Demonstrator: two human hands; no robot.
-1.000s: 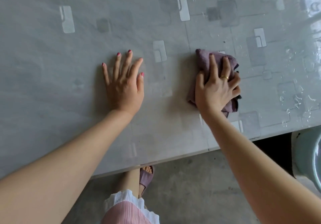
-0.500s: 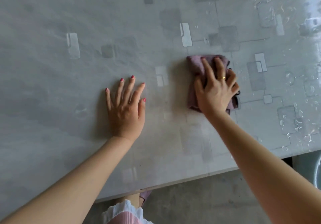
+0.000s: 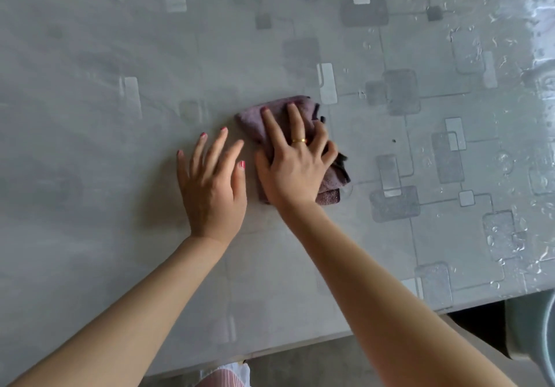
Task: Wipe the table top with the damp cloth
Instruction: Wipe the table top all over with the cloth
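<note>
No text, label, brand, number or sign can be read anywhere in the frame. The table top (image 3: 90, 176) carries only a printed pattern of grey and white squares and thin lines, clearest at the right and upper middle, with no lettering.

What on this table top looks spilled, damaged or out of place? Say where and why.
Water droplets lie scattered over the table top on its right side, beyond the purple cloth under the right hand. A small dark speck sits just right of the cloth. Nothing looks damaged.
</note>
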